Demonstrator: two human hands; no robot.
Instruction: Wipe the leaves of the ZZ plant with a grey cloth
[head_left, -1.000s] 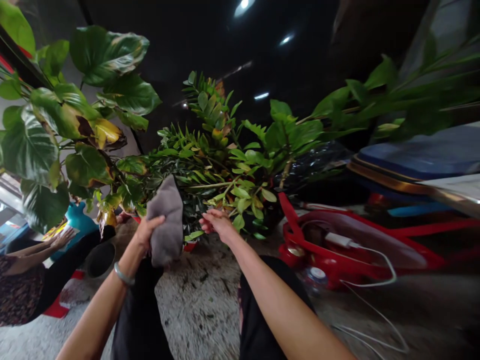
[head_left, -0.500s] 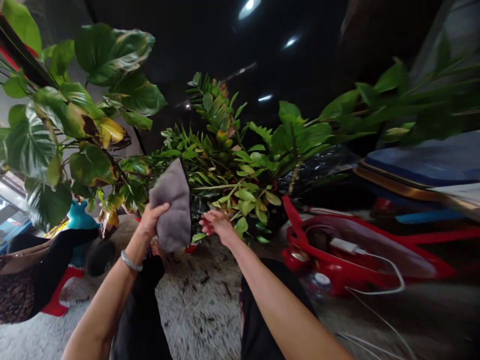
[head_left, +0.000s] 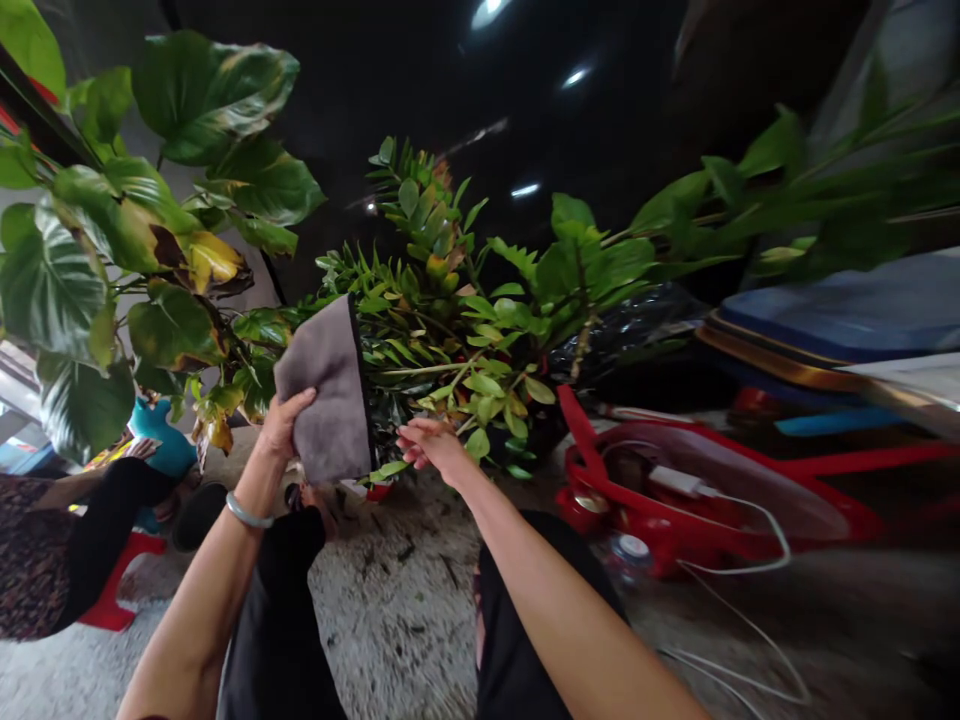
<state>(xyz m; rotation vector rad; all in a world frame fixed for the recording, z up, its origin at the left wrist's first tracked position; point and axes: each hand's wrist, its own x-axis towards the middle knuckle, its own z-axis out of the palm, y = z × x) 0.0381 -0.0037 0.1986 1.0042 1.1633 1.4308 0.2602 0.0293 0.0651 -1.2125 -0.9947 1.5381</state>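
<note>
A grey cloth [head_left: 330, 395] with a dark edge is gripped in my left hand [head_left: 283, 422], thumb lying across its front. It hangs upright before the plants and hides part of them. My right hand [head_left: 433, 445] is at the lower leaves of the leafy green plant [head_left: 480, 380], fingers curled together. A green leaf [head_left: 388, 470] sticks out just below those fingertips. Whether the fingers pinch a leaf or stem there is hidden.
A large-leaved plant [head_left: 172, 320] with yellowed patches rises at left. Beside it another person [head_left: 45, 540] sits near a red stool [head_left: 120, 590]. On the right are a red basket [head_left: 675, 450] with a white cable [head_left: 772, 540] and a stack of flat items [head_left: 810, 310].
The cloth has turned flatter toward me and shifted slightly left and up with my left hand. My right hand stays near the same leaves, its fingers a little more closed. The view has shifted slightly.
</note>
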